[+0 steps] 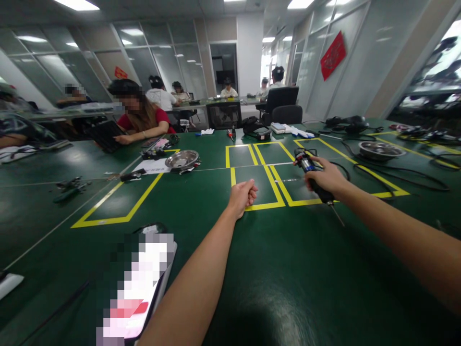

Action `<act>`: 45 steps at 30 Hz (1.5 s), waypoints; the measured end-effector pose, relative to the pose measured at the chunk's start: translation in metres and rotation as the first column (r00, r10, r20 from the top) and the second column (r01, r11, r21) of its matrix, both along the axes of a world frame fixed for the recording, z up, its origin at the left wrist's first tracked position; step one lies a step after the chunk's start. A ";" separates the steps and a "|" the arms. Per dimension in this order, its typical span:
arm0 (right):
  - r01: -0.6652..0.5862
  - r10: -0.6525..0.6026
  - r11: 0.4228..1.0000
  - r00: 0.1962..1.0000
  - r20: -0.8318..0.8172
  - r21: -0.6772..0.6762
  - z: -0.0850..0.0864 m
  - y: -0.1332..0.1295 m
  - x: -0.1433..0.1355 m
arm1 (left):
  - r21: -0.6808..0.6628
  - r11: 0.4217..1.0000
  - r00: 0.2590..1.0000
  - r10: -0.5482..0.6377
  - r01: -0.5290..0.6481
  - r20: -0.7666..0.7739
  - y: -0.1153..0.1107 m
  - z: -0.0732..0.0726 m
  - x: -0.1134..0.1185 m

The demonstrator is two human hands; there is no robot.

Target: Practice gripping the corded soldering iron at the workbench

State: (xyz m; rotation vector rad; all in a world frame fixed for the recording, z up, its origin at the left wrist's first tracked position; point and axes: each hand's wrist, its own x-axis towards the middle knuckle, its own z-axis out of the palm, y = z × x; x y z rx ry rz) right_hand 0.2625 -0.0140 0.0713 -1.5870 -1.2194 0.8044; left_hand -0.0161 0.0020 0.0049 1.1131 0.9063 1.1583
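Nearest the camera, a flat, round-cornered slab with a bright screen, apparently a phone (149, 266), lies beside the left forearm, its face blurred into blocks. Ahead and to the right, the slim cylindrical power screwdriver with a silver, blue and black body (321, 193) is in the right hand (327, 178), whose fingers wrap around its barrel, a thin steel bit slanting down towards the wearer. Judging by this view, taking hold of the tool is done and letting go of it is not; the bit meets no fastener that I can see. The left hand (242, 198) is curled into a loose fist, nothing visible in its grasp, just beside the matte yellow tape outlines (264, 207) on the smooth, faintly glossy green tabletop (273, 274). Beyond the right hand loop rubbery black cables (376, 179), near a shallow round bowl of shiny metal (382, 150); a similar polished bowl (182, 159) sits far left, with a red-sleeved co-worker (159, 126) behind it.
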 end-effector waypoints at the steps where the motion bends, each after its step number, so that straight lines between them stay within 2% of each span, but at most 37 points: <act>1: -0.057 0.055 0.998 0.997 -0.057 -0.036 0.001 -0.005 -0.015 | -0.002 1.000 1.000 0.004 -0.004 -0.010 0.000 0.000 0.001; 4: -0.223 0.206 0.974 0.941 -0.268 -0.033 0.000 -0.021 -0.056 | -0.040 0.999 1.000 0.027 -0.027 -0.010 0.001 0.003 0.005; 8: -0.427 0.409 0.902 0.800 -0.439 0.062 -0.020 -0.038 -0.088 | -0.101 0.994 0.999 0.042 -0.040 0.016 0.000 0.008 0.010; 11: -0.476 0.461 0.873 0.729 -0.506 0.109 -0.040 -0.045 -0.098 | -0.097 0.995 0.999 0.042 -0.039 0.031 0.001 0.008 0.012; 14: -0.491 0.480 0.861 0.695 -0.536 0.134 -0.051 -0.049 -0.102 | -0.071 0.996 0.999 0.052 -0.051 0.015 0.002 0.005 0.013; 26: -0.499 0.501 0.852 0.688 -0.526 0.159 -0.055 -0.051 -0.098 | -0.062 0.992 0.994 0.109 -0.107 0.029 -0.001 0.007 0.013; 34: -0.516 0.520 0.839 0.671 -0.529 0.169 -0.054 -0.050 -0.098 | -0.024 0.987 0.985 0.162 -0.161 0.066 0.002 0.003 0.013; 45: -0.508 0.515 0.843 0.668 -0.537 0.177 -0.055 -0.050 -0.097 | -0.043 0.986 0.981 0.164 -0.160 0.107 0.002 0.004 0.011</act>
